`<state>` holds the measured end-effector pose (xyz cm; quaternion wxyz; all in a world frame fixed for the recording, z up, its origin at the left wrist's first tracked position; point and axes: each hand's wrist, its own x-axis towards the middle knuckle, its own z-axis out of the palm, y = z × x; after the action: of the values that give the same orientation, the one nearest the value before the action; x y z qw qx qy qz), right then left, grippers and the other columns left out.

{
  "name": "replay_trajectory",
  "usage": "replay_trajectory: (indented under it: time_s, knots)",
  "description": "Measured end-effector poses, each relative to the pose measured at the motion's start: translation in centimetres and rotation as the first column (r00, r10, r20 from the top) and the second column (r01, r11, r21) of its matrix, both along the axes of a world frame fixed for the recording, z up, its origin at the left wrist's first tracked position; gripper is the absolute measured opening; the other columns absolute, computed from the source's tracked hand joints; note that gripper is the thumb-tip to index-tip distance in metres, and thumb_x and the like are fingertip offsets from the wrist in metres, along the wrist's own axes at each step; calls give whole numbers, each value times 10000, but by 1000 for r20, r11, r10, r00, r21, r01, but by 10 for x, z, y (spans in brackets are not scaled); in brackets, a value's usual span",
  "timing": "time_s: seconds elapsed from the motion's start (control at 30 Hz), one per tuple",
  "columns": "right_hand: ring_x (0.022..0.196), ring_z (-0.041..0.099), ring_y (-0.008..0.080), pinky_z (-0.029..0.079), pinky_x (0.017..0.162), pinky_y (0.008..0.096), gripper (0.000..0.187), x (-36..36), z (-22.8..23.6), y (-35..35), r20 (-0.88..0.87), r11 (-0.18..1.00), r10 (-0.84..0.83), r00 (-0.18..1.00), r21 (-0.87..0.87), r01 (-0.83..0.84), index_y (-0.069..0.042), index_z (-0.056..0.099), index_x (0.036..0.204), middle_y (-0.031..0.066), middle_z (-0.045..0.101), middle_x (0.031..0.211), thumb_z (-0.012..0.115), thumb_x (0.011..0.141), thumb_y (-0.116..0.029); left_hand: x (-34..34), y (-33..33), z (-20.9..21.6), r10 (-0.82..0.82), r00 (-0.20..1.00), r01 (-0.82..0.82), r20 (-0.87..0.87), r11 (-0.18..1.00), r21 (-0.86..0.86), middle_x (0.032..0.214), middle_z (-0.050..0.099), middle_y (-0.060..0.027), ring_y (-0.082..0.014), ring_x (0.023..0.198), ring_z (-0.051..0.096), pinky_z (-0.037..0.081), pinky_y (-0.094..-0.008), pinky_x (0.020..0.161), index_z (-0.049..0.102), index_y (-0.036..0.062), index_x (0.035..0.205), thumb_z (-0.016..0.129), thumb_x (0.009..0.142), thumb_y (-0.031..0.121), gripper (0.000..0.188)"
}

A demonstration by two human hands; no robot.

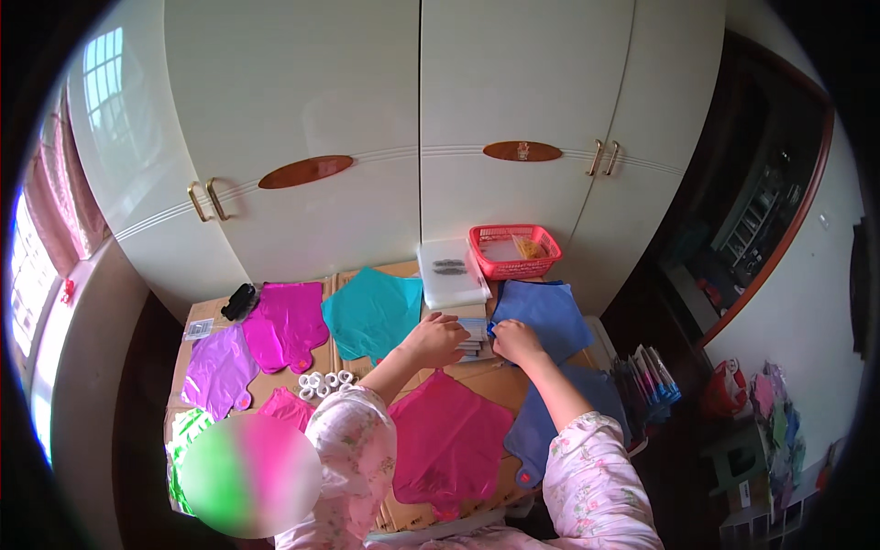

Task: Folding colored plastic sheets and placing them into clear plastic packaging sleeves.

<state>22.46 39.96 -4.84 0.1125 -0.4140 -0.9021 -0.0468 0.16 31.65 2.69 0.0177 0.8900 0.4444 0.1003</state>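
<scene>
My left hand (437, 341) is low over the middle of the cardboard surface, fingers spread, beside a small stack of pale cards or papers (473, 337). Across that stack, my right hand (517, 341) has its fingers drawn together; a bit of bright blue shows at the tips, too small to name. Just beyond the right hand lies a blue flat foil sheet (550, 312), probably an uninflated balloon. A teal one (374, 312) is left of my left hand. Nearer to me, a pink one (449, 435) spreads between my forearms, and another blue one (587, 403) is partly under my right arm.
Clear plastic sleeves (452, 275) and a red basket (515, 253) stand against the white cupboard (302, 101). Several white rings (324, 383), magenta foil (286, 321) and purple foil (218, 371) lie left. Packets (646, 380) stand at the right. A blurred oval hides the lower left.
</scene>
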Motion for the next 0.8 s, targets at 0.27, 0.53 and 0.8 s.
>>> replay_trajectory:
  time_s: [0.27,0.53,0.8]
  knots:
    - [753,656,328,521,710,403,136,19,7,-11,-448,972,-203,871,-198,125,-34,703,836,175,663,816,623,777,-127,25,11,-13,37,996,-36,79,999,-11,1130,617,-87,-260,1168,511,371,-410,1003,639,97,1076,622,799,283,334]
    - [685,651,136,500,639,279,233,31,-3,0,-602,846,-494,628,-501,185,2,709,891,100,707,794,748,729,-160,76,23,-44,64,968,-103,242,983,153,1156,605,-84,-254,1145,527,382,-399,986,547,67,1212,623,758,245,494]
    - [648,562,94,455,609,246,195,51,-20,17,-704,696,-666,244,-705,-134,-1,667,908,8,645,780,725,784,-140,88,43,-51,27,997,-20,-70,996,92,1125,617,-73,-214,1149,539,307,-469,1058,556,151,1213,591,816,284,421]
